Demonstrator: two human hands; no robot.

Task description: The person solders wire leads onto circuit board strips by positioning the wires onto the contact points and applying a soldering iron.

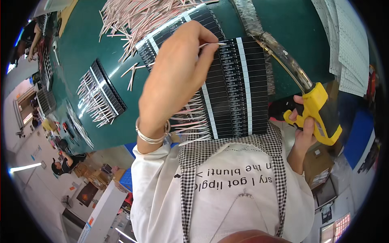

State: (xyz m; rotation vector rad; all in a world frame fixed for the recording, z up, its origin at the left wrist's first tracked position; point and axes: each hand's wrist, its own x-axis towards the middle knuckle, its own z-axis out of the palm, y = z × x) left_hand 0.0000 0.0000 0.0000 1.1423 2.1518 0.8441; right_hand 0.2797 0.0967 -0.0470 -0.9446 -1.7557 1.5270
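Note:
Between the pinched thumb and fingertips of my left hand (174, 73) is a short, thin white-and-pink wire (221, 43). Its end rests at the top of a black circuit-board panel (256, 81), which is split into narrow strips with a pale stripe. My right hand (306, 131) is wrapped round the handle of a yellow soldering gun (318, 101). The gun's metal nose points up and left, its tip close to the panel's upper right corner. Many wires (194, 124) stick out from the left edge of the neighbouring black strips, partly behind my left wrist.
A large heap of loose wires (135, 20) lies on the green table (300, 20) at the far left. Left of my hand sits a stack of wired black panels (107, 87). A film-wrapped bar (248, 16) runs behind the panel. White sheets (350, 60) hang at the right.

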